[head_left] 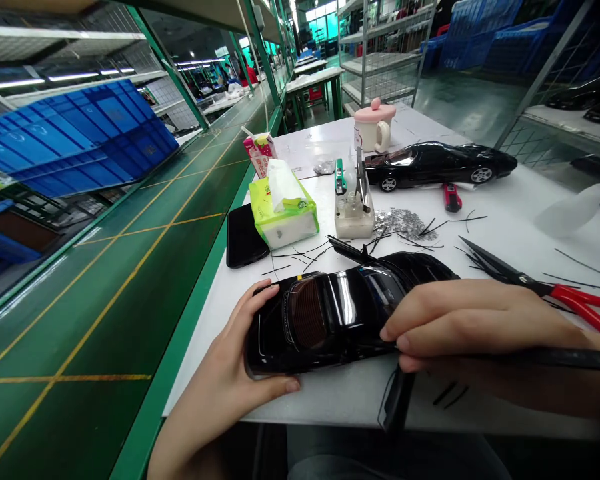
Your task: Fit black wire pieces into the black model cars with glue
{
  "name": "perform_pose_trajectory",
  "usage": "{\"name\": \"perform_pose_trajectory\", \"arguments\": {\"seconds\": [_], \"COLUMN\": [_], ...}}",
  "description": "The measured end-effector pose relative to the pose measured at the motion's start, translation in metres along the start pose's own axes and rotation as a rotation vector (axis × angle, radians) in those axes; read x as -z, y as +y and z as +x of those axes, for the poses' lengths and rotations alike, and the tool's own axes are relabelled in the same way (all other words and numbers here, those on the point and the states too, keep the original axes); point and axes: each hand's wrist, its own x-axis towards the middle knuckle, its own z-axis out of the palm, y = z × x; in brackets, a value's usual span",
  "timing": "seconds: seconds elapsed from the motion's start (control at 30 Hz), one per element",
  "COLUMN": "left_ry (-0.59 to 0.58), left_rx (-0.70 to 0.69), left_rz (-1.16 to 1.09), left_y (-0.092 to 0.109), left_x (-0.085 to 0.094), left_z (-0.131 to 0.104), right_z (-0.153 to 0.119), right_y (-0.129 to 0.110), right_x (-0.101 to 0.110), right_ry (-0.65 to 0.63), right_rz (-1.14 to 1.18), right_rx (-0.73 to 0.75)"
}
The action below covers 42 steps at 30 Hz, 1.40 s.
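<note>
A glossy black model car (340, 310) lies on the white table (505, 200) near its front edge. My left hand (230, 373) grips the car's rear end, thumb under and fingers over the tail. My right hand (460, 327) rests against the car's side and pinches a thin black strip (530, 359) that runs off to the right. The car's open door (395, 400) hangs down below my right hand's fingers.
A second black model car (437, 163) sits farther back beside a pink-lidded mug (375, 127). A tissue pack (283, 213), black phone (245, 237), small jar with tweezers (355, 213), red-handled scissors (545, 287) and loose black strips lie around. A green conveyor (130, 267) runs along the left.
</note>
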Motion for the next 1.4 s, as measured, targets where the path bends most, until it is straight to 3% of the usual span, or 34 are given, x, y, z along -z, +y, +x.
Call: {"name": "perform_pose_trajectory", "arguments": {"seconds": [1.4], "left_ry": [-0.019], "left_rx": [0.033], "left_rz": [-0.001], "left_y": [0.0028], "left_x": [0.0020], "left_z": [-0.0009], "right_z": [0.0015], "right_y": [-0.0016], "right_x": [0.0017], "right_ry": [-0.050], "right_rz": [-0.112], "right_rx": [-0.090]}}
